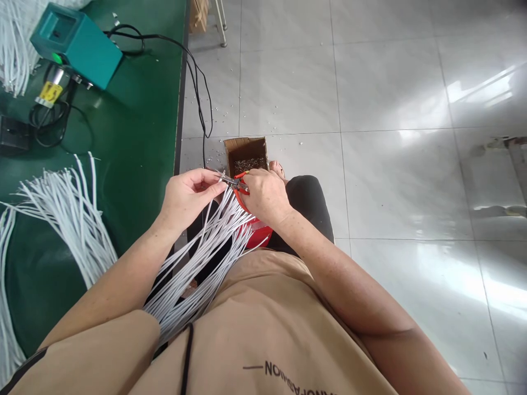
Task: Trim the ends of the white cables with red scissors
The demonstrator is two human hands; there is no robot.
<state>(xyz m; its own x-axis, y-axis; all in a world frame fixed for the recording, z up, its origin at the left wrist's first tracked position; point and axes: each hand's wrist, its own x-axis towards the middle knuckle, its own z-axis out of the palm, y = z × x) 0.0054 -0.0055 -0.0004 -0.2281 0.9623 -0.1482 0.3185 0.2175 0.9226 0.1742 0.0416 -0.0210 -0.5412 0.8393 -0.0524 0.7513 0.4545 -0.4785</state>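
Red-handled cutting pliers (239,185) are gripped in my right hand (267,193), their jaws pointing left at my left fingertips. My left hand (187,198) pinches the end of a white wire (223,179) between thumb and forefinger, right by the jaws. A loose bundle of white wires (193,274) lies across my lap beneath both hands. Just past my hands, an open cardboard box (246,144) on the floor holds many small clipped bits. Part of a red object (258,235) shows under the pliers and my right wrist.
On the left, a green table (140,115) carries a teal machine (88,49) with black cables and a yellow connector (50,94). More white wire bundles (74,219) lie on it. A black cable (201,99) hangs off its edge. Small scraps dot the tiled floor (288,93).
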